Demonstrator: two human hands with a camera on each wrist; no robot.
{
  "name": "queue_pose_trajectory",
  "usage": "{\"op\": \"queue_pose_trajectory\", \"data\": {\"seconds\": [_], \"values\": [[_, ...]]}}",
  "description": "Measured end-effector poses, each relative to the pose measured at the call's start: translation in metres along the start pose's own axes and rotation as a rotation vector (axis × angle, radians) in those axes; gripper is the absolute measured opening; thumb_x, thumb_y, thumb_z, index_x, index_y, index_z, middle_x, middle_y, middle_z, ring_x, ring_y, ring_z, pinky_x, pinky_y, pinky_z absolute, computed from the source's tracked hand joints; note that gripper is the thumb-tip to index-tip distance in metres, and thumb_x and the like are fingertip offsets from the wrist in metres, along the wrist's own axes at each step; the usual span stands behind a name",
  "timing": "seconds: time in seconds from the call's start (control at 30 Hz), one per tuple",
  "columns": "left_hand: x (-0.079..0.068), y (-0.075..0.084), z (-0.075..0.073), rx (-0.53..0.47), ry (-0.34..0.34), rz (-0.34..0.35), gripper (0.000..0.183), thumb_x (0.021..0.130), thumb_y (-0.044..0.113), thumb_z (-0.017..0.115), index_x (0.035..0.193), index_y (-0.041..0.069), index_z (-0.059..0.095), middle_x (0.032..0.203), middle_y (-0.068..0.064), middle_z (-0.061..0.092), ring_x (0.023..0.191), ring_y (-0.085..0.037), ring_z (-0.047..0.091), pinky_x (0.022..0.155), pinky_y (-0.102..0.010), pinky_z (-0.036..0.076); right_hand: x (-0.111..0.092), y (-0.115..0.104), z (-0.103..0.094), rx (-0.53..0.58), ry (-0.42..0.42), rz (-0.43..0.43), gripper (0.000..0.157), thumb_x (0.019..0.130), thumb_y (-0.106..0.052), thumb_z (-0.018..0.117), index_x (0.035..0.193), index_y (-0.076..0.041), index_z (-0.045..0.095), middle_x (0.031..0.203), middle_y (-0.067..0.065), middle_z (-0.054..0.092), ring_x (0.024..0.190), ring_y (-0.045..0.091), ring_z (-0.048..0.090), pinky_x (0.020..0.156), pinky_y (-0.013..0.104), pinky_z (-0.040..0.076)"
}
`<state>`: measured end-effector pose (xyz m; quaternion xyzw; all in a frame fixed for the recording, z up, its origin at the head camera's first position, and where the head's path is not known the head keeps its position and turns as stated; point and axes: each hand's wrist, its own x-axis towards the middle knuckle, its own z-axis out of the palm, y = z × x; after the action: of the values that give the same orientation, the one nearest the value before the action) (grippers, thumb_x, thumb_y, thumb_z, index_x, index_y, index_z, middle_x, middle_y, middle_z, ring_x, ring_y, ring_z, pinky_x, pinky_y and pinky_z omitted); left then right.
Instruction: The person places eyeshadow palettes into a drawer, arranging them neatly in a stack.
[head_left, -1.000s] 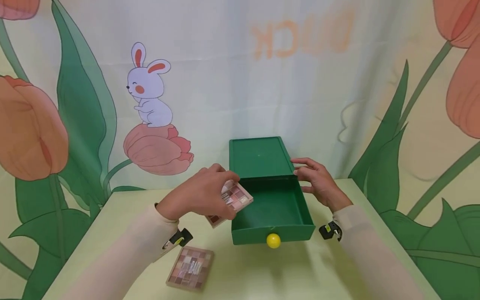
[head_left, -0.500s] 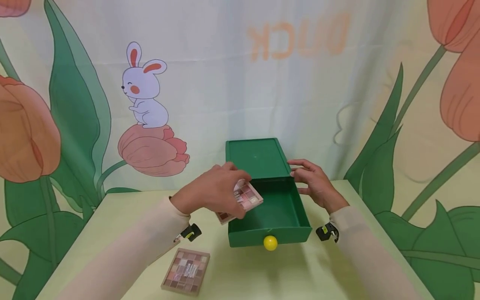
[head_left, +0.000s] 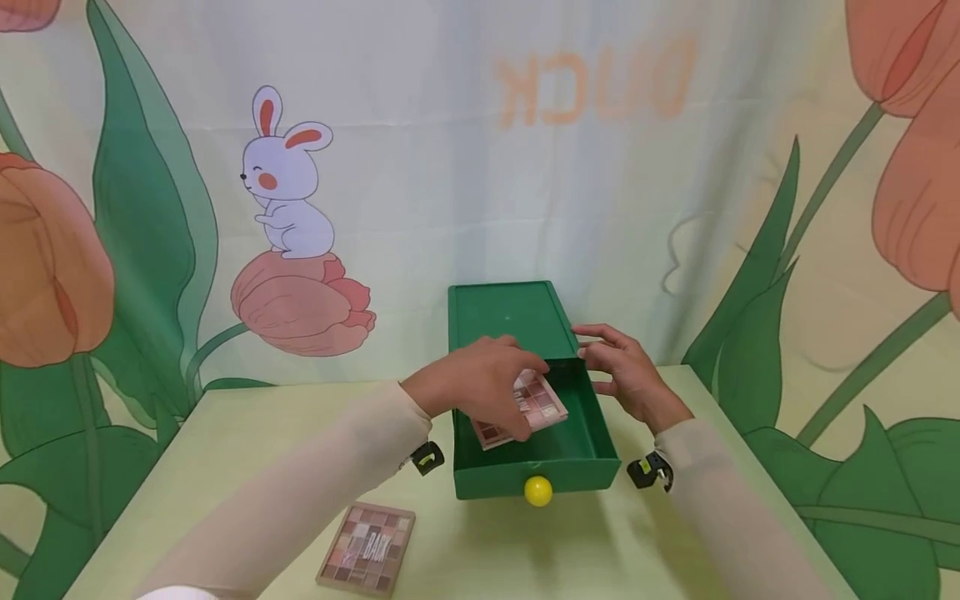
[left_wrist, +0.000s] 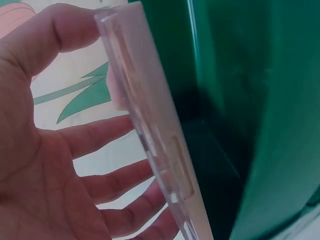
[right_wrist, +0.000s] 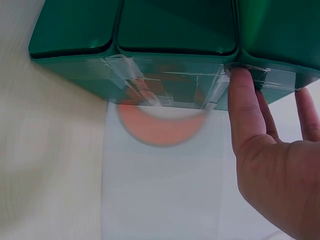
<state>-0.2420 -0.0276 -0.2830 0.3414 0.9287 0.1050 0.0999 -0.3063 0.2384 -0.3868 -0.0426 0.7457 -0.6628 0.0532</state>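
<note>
Palette [head_left: 546,402] with a clear, rigid cover tilts over the pulled-out drawer [head_left: 491,485], its edges clamped between thumb and fingers of the left hand [head_left: 486,390], which hides part of it. Fingers extended and apart, the right hand [head_left: 630,375] touches the smooth green cabinet's [head_left: 506,317] taped side. Round yellow knob [head_left: 538,492] fronts the drawer; a rectangular second palette [head_left: 367,550] lies flat on the pale table [head_left: 262,425].
</note>
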Motion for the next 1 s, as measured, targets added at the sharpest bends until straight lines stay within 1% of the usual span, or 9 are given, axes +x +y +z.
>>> {"op": "queue_pose_trajectory", "data": {"seconds": [0.17,0.3,0.43,0.63,0.77,0.87,1.0], "values": [[0.008,0.007,0.0,-0.009,-0.019,0.031,0.077,0.08,0.042,0.083,0.152,0.026,0.058,0.146,-0.005,0.056,0.117,-0.024,0.051,0.081,-0.035,0.054,0.0,0.0,-0.001,0.009,0.0,0.008,0.046,0.105,-0.022,0.054,0.151,-0.018,0.055,0.145,0.014,0.06,0.116,0.026,0.066,0.1,0.051,0.059],[0.014,0.013,0.001,-0.003,-0.028,0.067,0.079,0.08,0.042,0.084,0.153,0.027,0.057,0.146,-0.004,0.055,0.116,-0.022,0.052,0.08,-0.033,0.054,0.0,0.0,-0.001,0.02,-0.003,0.005,0.046,0.105,-0.023,0.055,0.15,-0.019,0.057,0.137,0.007,0.064,0.11,0.023,0.067,0.094,0.044,0.061],[0.019,0.02,0.003,0.011,-0.058,0.096,0.078,0.081,0.042,0.085,0.153,0.027,0.057,0.144,-0.003,0.057,0.116,-0.021,0.051,0.082,-0.033,0.054,0.0,0.0,0.0,0.035,0.0,0.005,0.045,0.104,-0.022,0.056,0.149,-0.02,0.058,0.131,0.001,0.066,0.107,0.022,0.067,0.091,0.041,0.062],[0.028,0.026,0.01,0.035,-0.115,0.084,0.078,0.082,0.041,0.085,0.153,0.028,0.056,0.144,-0.002,0.057,0.121,-0.021,0.05,0.092,-0.038,0.056,-0.001,0.0,0.0,0.044,-0.001,0.004,0.046,0.104,-0.022,0.057,0.15,-0.019,0.057,0.135,0.004,0.064,0.112,0.026,0.065,0.092,0.042,0.061],[0.03,0.026,0.014,0.034,-0.137,0.08,0.079,0.081,0.038,0.087,0.153,0.027,0.057,0.146,-0.001,0.057,0.124,-0.02,0.05,0.098,-0.041,0.055,-0.001,0.001,0.0,0.035,-0.004,-0.002,0.046,0.104,-0.023,0.057,0.15,-0.019,0.057,0.136,0.005,0.064,0.111,0.024,0.065,0.092,0.042,0.061],[0.032,0.026,0.016,0.025,-0.152,0.1,0.079,0.081,0.036,0.087,0.153,0.025,0.057,0.147,-0.001,0.058,0.124,-0.019,0.05,0.099,-0.041,0.055,0.0,0.002,-0.001,0.036,0.001,-0.006,0.046,0.104,-0.023,0.057,0.15,-0.019,0.057,0.134,0.003,0.065,0.109,0.023,0.066,0.09,0.041,0.061],[0.036,0.026,0.019,0.025,-0.183,0.129,0.08,0.081,0.035,0.087,0.154,0.025,0.056,0.146,0.0,0.058,0.121,-0.017,0.051,0.101,-0.04,0.055,0.0,0.002,-0.001,0.04,-0.003,-0.009,0.047,0.103,-0.024,0.058,0.15,-0.019,0.057,0.132,0.002,0.067,0.109,0.022,0.067,0.09,0.043,0.062]]}}
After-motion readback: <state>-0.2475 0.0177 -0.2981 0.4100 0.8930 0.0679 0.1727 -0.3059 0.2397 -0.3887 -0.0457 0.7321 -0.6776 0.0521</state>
